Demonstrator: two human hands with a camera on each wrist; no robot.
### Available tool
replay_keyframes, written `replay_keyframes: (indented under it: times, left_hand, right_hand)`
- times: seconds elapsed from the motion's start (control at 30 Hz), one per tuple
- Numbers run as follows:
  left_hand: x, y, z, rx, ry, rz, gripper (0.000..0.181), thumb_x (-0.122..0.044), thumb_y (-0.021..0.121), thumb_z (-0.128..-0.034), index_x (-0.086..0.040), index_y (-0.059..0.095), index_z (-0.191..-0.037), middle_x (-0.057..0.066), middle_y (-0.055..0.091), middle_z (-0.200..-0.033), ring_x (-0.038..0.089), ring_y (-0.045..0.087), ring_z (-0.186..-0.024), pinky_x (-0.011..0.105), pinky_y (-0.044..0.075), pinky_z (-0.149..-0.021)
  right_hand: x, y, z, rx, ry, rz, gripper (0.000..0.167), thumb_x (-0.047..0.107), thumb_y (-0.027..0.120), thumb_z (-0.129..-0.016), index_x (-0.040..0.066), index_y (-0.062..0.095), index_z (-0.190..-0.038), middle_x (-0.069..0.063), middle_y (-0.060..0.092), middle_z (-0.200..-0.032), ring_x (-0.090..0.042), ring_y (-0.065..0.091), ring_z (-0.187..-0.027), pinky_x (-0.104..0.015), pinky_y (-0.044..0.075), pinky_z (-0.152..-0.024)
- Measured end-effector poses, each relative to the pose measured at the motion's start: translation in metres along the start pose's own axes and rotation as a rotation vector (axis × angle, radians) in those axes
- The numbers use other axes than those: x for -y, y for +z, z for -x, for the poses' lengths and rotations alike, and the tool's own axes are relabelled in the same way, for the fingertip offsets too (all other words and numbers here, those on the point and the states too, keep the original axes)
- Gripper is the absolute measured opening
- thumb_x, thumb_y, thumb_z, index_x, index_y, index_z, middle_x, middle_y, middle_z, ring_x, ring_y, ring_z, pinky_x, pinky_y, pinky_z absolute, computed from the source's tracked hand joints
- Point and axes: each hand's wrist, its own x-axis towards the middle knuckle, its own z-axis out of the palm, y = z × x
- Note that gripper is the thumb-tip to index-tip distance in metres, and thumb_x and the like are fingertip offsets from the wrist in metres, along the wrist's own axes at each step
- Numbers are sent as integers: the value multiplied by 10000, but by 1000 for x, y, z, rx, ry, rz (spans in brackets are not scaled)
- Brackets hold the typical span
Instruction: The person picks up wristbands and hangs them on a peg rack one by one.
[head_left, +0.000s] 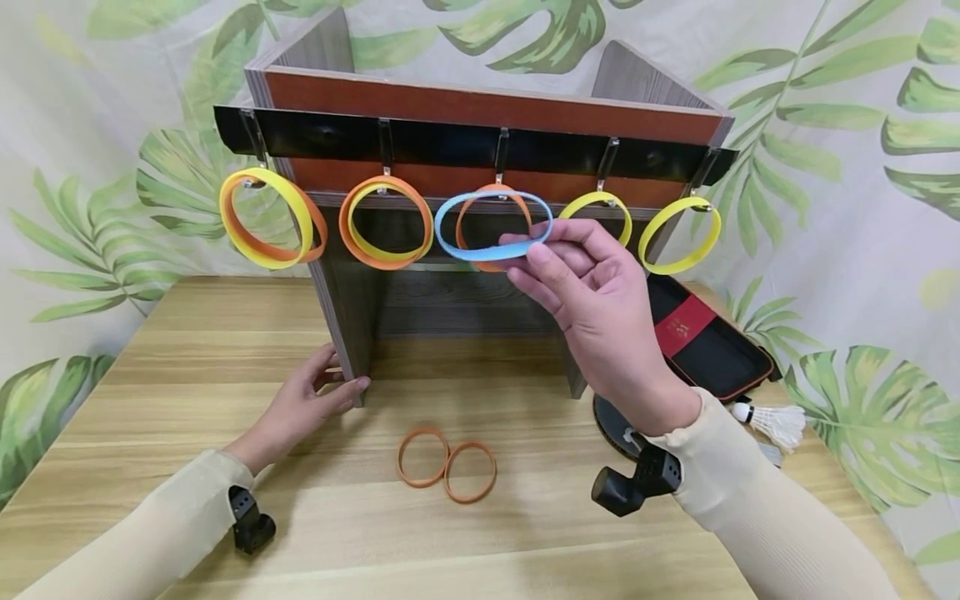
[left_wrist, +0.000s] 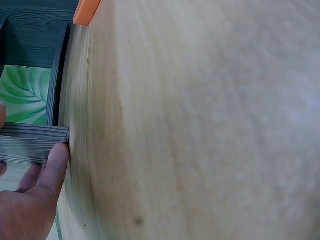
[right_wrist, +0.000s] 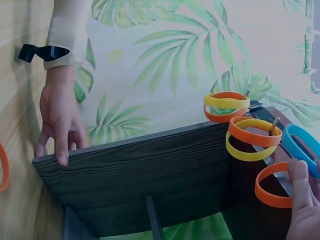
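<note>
My right hand (head_left: 600, 292) pinches a blue silicone wristband (head_left: 495, 252) between thumb and fingers, in front of the middle hook. Behind it, an orange wristband (head_left: 516, 198) hangs on that hook (head_left: 502, 154). My left hand (head_left: 303, 408) holds the lower front edge of the left side panel (head_left: 348, 350) of a grey wooden shelf; in the left wrist view the thumb touches the panel's end (left_wrist: 35, 145). Yellow and orange wristbands (head_left: 386, 258) hang together on each of the two left hooks. Single yellow wristbands (head_left: 682, 268) hang on the two right hooks.
Two orange wristbands (head_left: 470, 502) lie on the wooden table (head_left: 540, 533), touching each other. On the right are a black case (head_left: 727, 358) with a red band, a shuttlecock (head_left: 772, 423) and a dark round object (head_left: 611, 425). A black strip (head_left: 442, 146) carries the hooks.
</note>
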Motion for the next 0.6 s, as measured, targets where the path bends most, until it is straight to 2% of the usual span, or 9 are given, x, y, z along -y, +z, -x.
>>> replay_keyframes:
  times: [0.2,0.6]
  left_hand:
    - [0,0,-1,3,3,1,623,-235,659,-1052,-126,377,-1597,210,514,-1484,23,601,-1159,256,618,-871]
    - [3,-2,0,9,7,0,646,-220,663,-1049,-125,362,-1613,234,505,-1500,0,603,-1140,245,612,-865]
  right_hand:
    - [3,1,-3,-37,-6,18,151,-50,549,-1045,49,584,-1154,-6,790,-1106,-152,756,-1111,-335,599,-989]
    - [-2,5,-6,-62,22,74,117,-11,588,-1043,37,577,-1148,14,793,-1062,-144,769,-1077,-342,595,-988]
